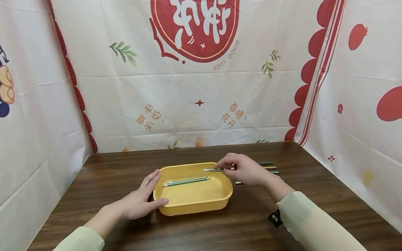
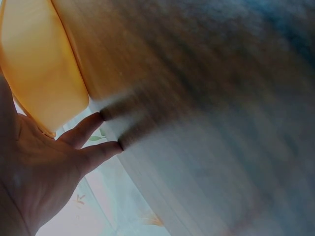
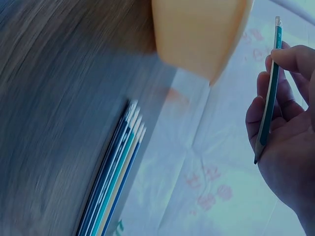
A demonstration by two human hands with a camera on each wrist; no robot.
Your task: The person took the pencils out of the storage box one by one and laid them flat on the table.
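Note:
A green pencil (image 3: 269, 93) is pinched between the thumb and fingers of my right hand (image 1: 242, 169). Its white-ended eraser tip points left, over the right part of a yellow plastic tray (image 1: 197, 208). My left hand (image 1: 139, 198) rests against the tray's left end, fingers spread and straight, the thumb on the near rim. On the tray's floor lie green pencils (image 1: 188, 181), side by side and lengthwise. Several more pencils (image 3: 115, 167) lie in a row on the table to the right of the tray, partly hidden by my right hand in the head view.
Everything stands on a dark brown wooden table (image 1: 182, 242). White printed cloth (image 1: 198, 90) hangs behind it and at both sides. A dark band (image 1: 275, 218) shows at the right wrist, under the pale green sleeve (image 1: 302, 212).

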